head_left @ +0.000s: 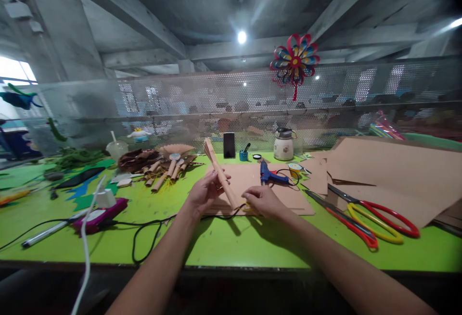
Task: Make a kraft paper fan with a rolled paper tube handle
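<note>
In the head view my left hand (207,192) is wrapped round a brown kraft-paper fan (223,180), folded shut, with a rolled paper handle. It tilts, with its pleated end up to the left and the handle end down to the right. My right hand (265,200) is close to that lower end, fingertips pinched together. A bit of yellow shows beside those fingertips, but what they hold is too small to tell. Under both hands lie stacked brown paper sheets (245,174). A blue glue gun (272,175) rests on the sheets just beyond my right hand.
Several finished paper fans (173,166) are piled at left. A purple power strip (101,215) with cables lies nearer. Large scissors (378,219) with red and yellow handles and big brown sheets (397,175) are at right. A phone (229,145) and jug (283,145) stand behind.
</note>
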`<action>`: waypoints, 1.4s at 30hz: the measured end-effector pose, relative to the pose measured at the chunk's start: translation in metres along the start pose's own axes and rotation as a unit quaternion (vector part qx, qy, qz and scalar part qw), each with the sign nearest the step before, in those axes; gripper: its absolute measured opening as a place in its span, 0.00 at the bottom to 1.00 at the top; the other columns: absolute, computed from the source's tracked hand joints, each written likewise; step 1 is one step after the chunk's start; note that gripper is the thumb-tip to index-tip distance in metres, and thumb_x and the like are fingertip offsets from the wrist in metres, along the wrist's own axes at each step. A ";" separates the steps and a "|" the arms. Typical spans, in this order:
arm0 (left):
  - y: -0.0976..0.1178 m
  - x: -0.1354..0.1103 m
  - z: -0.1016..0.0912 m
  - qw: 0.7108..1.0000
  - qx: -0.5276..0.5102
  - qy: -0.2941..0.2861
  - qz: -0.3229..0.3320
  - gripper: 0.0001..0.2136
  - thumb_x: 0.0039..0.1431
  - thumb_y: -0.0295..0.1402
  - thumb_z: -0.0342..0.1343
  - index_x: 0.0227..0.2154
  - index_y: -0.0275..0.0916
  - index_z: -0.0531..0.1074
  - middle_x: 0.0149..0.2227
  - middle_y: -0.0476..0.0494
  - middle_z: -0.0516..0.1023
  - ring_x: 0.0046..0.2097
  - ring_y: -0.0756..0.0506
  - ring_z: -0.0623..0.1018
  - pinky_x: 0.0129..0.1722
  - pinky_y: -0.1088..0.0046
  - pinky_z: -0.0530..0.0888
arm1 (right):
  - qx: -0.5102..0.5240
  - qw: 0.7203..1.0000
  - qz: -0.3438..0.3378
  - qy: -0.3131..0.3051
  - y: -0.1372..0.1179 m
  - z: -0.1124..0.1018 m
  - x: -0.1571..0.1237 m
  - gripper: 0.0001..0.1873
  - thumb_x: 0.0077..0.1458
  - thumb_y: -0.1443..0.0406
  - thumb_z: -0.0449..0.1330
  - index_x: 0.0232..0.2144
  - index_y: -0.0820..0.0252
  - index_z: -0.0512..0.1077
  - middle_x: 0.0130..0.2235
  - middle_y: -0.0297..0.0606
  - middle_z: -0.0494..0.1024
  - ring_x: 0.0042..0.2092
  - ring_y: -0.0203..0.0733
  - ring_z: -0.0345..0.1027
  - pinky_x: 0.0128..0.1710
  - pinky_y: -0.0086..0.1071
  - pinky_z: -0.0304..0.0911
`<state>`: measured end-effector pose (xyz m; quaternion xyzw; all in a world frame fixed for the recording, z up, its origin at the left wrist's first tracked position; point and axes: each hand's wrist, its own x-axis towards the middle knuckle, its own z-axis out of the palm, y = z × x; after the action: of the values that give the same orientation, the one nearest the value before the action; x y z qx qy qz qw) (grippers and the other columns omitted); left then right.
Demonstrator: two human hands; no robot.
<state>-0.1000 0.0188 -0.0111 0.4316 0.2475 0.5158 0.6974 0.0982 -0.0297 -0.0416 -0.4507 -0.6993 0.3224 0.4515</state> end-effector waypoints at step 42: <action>-0.005 -0.005 0.002 0.995 0.057 -0.084 -0.002 0.08 0.56 0.30 0.58 0.38 0.33 0.73 0.34 0.41 0.78 0.35 0.48 0.77 0.35 0.76 0.75 | 0.351 0.931 0.055 -0.083 -0.026 0.001 -0.014 0.08 0.42 0.63 0.64 0.25 0.62 0.70 0.27 0.36 0.76 0.29 0.35 0.68 0.31 0.29 0.62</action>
<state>-0.0973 0.0129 -0.0147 0.5122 0.2182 0.4615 0.6907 0.0908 -0.0526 -0.0247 -0.2727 -0.5506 0.6079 0.5029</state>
